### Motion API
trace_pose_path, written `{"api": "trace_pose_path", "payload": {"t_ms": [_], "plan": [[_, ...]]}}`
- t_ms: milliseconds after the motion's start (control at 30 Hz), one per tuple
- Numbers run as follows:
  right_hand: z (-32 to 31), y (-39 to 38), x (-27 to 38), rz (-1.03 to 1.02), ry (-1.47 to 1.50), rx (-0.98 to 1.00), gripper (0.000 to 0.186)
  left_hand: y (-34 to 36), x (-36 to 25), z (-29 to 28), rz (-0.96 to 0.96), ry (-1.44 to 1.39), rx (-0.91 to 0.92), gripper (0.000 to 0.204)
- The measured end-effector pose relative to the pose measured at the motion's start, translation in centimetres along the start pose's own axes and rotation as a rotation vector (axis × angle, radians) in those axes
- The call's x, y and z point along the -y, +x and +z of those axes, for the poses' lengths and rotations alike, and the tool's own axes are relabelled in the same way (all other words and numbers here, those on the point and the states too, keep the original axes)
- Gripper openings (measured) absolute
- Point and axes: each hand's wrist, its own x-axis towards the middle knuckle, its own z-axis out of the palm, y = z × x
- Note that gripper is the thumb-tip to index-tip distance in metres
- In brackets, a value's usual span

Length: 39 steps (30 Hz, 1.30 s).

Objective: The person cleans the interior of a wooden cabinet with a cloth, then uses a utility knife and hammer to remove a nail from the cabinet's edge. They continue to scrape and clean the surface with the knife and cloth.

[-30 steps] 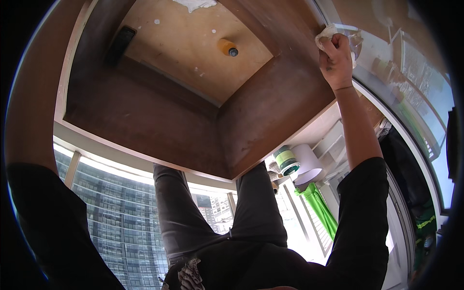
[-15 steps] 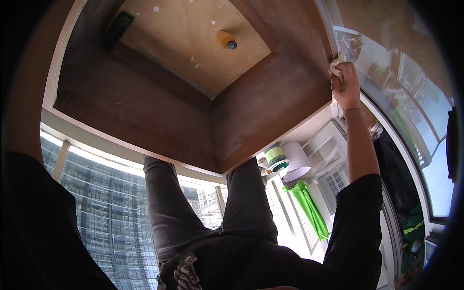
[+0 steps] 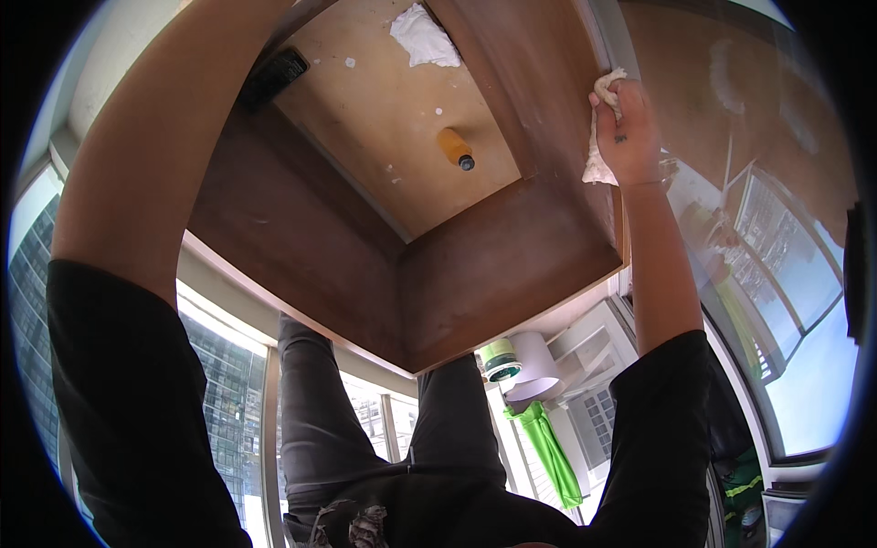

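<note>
My right hand (image 3: 632, 137) is closed around a crumpled white cloth (image 3: 597, 166), part of which hangs below the fingers. It is at the right-hand rim of a brown open box-like wooden frame (image 3: 512, 233), beside a glass pane (image 3: 731, 128). My left forearm (image 3: 151, 155) runs up past the frame's left side and out at the top edge, so the left hand is hidden from view. Inside the frame, on the tan panel, are an orange bottle with a dark cap (image 3: 453, 148), a white crumpled cloth or paper (image 3: 425, 38) and a black object (image 3: 274, 79).
Below right are a green-labelled can (image 3: 500, 359), a white rounded container (image 3: 533, 367) and a bright green cloth or bag (image 3: 548, 454). Windows (image 3: 222, 393) with tall buildings outside stand at the left. Reflections show in the right-hand glass.
My right hand has moved up along the rim with the cloth. The view has shifted, bringing more of my left forearm and the white crumpled piece on the panel into sight.
</note>
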Motion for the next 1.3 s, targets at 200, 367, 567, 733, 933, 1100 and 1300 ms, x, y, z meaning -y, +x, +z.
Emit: {"api": "trace_pose_path", "payload": {"t_ms": [200, 367, 567, 733, 933, 1100, 1300], "plan": [[3.3, 17.9, 4.6, -0.157, 0.035, -0.145, 0.011, 0.5, -0.2, 0.2, 0.007, -0.089, -0.05, 0.082], [3.4, 18.3, 4.9, -0.088, 0.123, -0.054, 0.013, 0.0, 0.8, 0.2, 0.017, -0.094, -0.062, 0.08], [0.3, 1.2, -0.5, 0.17, 0.03, 0.021, 0.032, 0.0, 1.0, 0.8, 0.036, -0.097, -0.1, 0.08], [-4.8, -14.4, -2.8, 0.428, 0.003, 0.15, 0.025, 0.2, 0.7, 0.1, 0.002, -0.07, -0.116, 0.076], [-10.1, -19.6, -1.7, 1.089, 1.036, 0.178, 0.027, -5.8, -7.4, -8.1, -0.042, -0.363, 0.024, 0.074], [-11.9, -21.1, 5.9, 1.05, 1.523, 0.058, 0.046, -22.2, -18.8, -6.8, -0.729, -1.227, 0.648, 0.067], [-11.1, -21.1, 9.7, 1.015, 1.929, 0.087, 0.071, -29.3, -27.8, -9.7, -1.277, -2.077, 1.181, 0.088]]}}
